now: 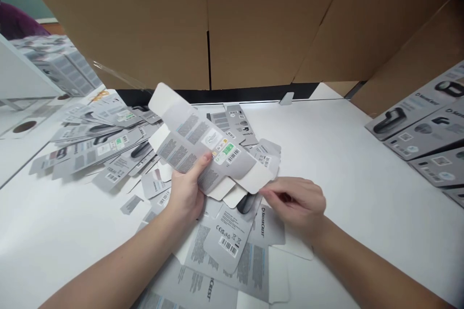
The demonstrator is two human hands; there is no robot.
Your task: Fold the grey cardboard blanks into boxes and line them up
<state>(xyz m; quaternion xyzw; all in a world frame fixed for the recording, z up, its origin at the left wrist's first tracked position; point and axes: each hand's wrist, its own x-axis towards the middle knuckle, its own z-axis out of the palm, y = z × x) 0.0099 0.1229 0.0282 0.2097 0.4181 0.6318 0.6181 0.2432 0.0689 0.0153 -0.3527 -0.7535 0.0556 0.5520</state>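
A grey printed folding carton (217,147), white inside with its end flaps sticking out, is tilted up over the table. My left hand (188,186) grips its lower edge, thumb on the printed face near a green label and a barcode. My right hand (295,203) is closed, with thumb and fingertips pinched at the corner of the carton's right end flaps. Underneath lie several flat carton blanks (226,239), overlapping in a loose pile, with text, barcodes and a brand name on them.
Another fanned pile of flat cartons (108,149) lies to the left. Set-up boxes (416,116) stand in a row at the right, more boxes (65,70) at the far left. Large brown cardboard (253,24) walls off the back of the white table (315,140).
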